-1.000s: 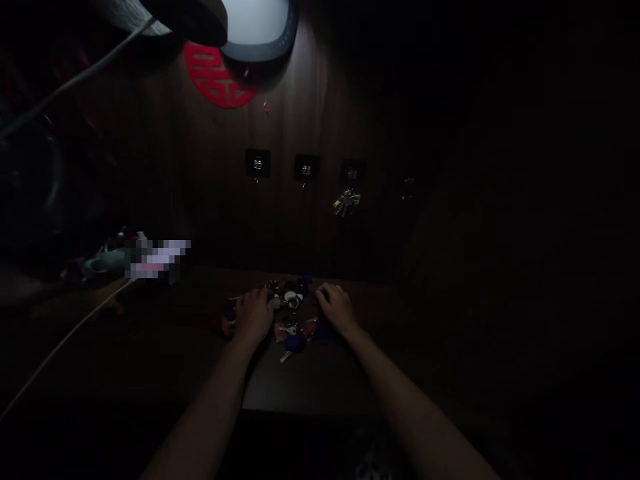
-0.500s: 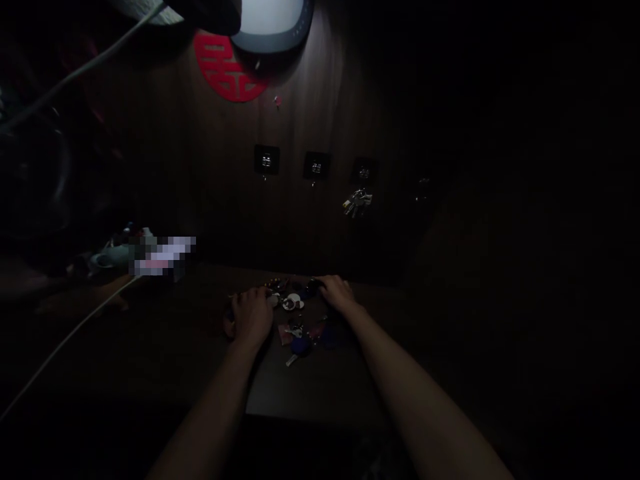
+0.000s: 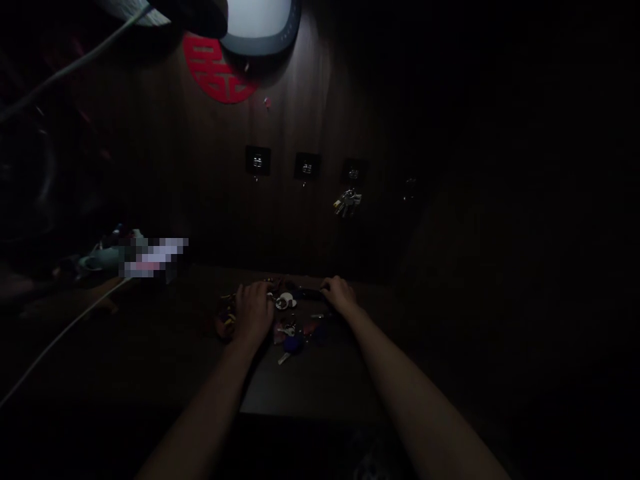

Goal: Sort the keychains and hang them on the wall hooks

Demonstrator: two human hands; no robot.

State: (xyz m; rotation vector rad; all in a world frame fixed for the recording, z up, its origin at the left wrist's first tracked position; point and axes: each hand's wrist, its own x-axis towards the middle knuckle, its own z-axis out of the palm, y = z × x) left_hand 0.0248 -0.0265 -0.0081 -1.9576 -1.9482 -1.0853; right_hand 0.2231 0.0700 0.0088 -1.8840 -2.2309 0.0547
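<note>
While I am watching from afar through the head camera, both bare hands are reaching onto a dark tabletop, apart from each other, and a loose cluster of keys and trinkets is lying between them. The left hand is resting palm-down with its fingers bending over, a white disc lying just to its right and a reddish-brown item with yellow bits showing at its left — I cannot tell whether it is gripping anything. The right hand is curving its fingertips at the end of a dark, long item; they are seemingly touching it, but the gloom is hiding whether they are closing on it. Nearer to me, a blue-headed key is lying with a silver key just beyond it. On the wall, a bunch of keys is hanging below a hook plate, and higher up a red cut-out is showing — a pale lamp-like object is partly covering it
</note>
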